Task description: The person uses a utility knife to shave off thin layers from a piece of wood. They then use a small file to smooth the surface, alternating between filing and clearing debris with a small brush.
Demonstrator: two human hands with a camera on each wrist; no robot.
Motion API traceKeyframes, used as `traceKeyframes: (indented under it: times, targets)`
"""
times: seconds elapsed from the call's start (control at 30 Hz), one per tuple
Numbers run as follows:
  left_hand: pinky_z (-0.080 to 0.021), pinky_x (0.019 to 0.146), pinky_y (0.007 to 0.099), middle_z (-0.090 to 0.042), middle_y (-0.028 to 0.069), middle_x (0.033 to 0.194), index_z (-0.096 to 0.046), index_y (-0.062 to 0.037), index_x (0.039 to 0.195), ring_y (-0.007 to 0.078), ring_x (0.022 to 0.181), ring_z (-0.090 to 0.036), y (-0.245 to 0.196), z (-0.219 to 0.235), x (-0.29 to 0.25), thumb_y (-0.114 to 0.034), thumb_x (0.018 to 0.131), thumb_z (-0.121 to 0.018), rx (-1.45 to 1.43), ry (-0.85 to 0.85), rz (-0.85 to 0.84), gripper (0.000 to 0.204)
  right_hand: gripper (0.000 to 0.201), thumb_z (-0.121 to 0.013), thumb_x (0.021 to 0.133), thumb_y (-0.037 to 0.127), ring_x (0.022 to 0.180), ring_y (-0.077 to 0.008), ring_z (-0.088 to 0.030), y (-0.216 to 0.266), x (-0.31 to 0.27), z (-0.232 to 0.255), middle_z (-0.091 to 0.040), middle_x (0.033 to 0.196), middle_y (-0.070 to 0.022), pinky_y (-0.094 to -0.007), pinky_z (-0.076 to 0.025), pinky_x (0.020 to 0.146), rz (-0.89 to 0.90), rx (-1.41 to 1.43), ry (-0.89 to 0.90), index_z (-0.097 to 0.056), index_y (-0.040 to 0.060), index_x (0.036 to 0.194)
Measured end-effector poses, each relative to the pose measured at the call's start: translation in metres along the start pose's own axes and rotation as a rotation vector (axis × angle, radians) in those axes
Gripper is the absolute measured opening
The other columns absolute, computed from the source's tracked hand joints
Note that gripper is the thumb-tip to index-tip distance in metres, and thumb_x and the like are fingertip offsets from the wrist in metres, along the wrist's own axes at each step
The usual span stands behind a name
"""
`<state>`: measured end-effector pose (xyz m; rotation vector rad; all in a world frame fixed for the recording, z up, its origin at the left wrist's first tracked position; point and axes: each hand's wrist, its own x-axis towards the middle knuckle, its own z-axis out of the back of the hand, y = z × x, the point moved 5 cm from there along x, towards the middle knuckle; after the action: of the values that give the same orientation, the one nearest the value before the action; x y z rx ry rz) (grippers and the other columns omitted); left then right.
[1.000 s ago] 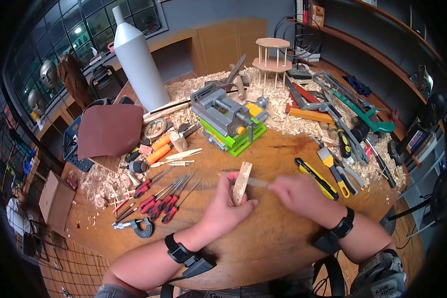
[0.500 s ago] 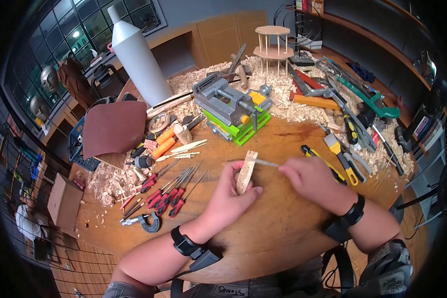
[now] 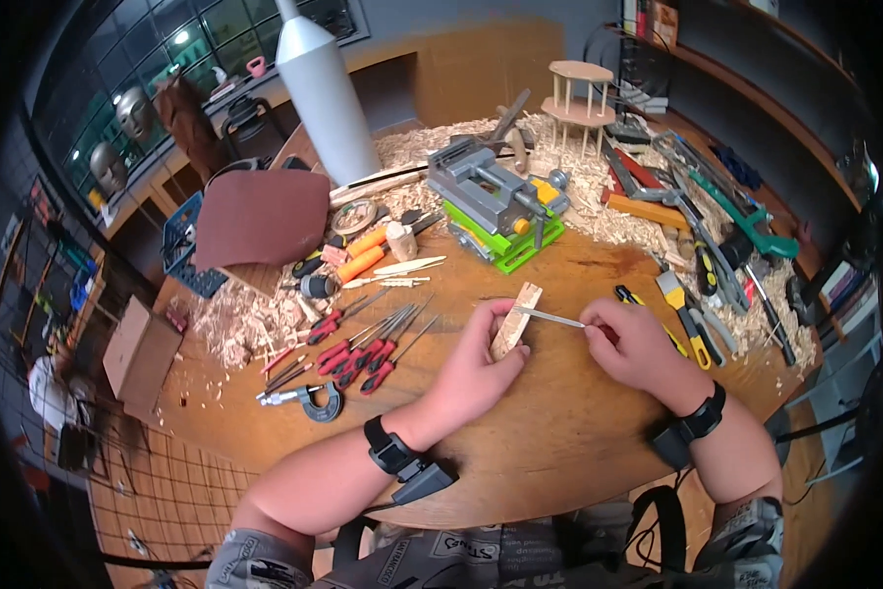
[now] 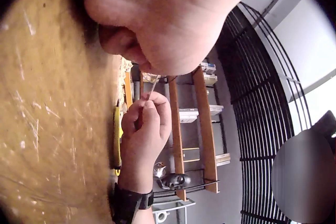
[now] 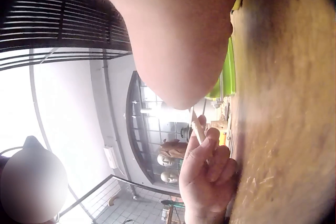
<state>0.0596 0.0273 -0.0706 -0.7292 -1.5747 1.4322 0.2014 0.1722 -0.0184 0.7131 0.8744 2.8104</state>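
Observation:
My left hand [image 3: 476, 368] holds a short, pale wooden block [image 3: 509, 336] upright at a slant over the table, thumb on the near side and fingers behind it. In my right hand [image 3: 638, 348] a slim metal file [image 3: 559, 319] is pinched between thumb and curled fingers. Its blade lies across the upper part of the block, pointing left. A bit of its red handle [image 4: 139, 122] shows in the left wrist view. In the right wrist view, the block [image 5: 198, 129] stands out from the left hand's fingers, while the right hand's own grip is hidden.
Several red-handled files [image 3: 363, 358] and a micrometer [image 3: 316, 401] lie left of the hands. Beyond them stands a grey vise [image 3: 486, 191] on a green base. A yellow utility knife [image 3: 675, 339] lies beside the right hand. Wood shavings [image 3: 422, 144] and more tools line the table's back.
The head view has swung, shifting the scene rightward. The file has moved farther across the block, which leans more to the right. The left hand keeps its hold; the right hand is less blurred.

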Motion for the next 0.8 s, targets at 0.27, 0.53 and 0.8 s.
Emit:
traceKeyframes:
  times: [0.27,0.53,0.8]
  targets:
    - [-0.04,0.061,0.0203,-0.055,-0.0013,0.096,-0.04,-0.0076,0.139,0.0038,0.074,-0.049,-0.003,-0.004,0.0,-0.004,0.099,-0.059,0.007,0.026,-0.009,0.045,0.011,-0.067,0.09,0.013,0.071,-0.0315,-0.065,0.008,-0.002,-0.005,-0.065,0.078,-0.014,-0.039,-0.05,0.06,0.121,-0.08,-0.017,-0.07,0.0036,0.096]
    - [-0.036,0.054,0.0213,-0.051,-0.0038,0.08,-0.037,-0.0129,0.143,0.004,0.063,-0.045,-0.012,-0.003,0.002,-0.01,0.1,-0.06,0.009,-0.024,-0.077,0.049,0.016,-0.067,0.092,0.02,0.072,-0.0337,-0.067,0.003,-0.005,-0.009,-0.069,0.082,-0.0129,-0.0418,-0.053,0.065,0.176,-0.177,-0.079,-0.074,0.0073,0.1]
    - [-0.04,0.064,0.0212,-0.053,-0.0031,0.09,-0.041,-0.0049,0.138,0.0045,0.076,-0.047,0.0,0.004,0.004,-0.011,0.097,-0.063,0.144,-0.049,0.0,0.047,0.018,-0.066,0.093,0.02,0.078,-0.0346,-0.069,-0.006,-0.006,-0.002,-0.071,0.089,-0.0149,-0.042,-0.054,0.067,0.078,-0.123,-0.171,-0.073,0.0065,0.104]
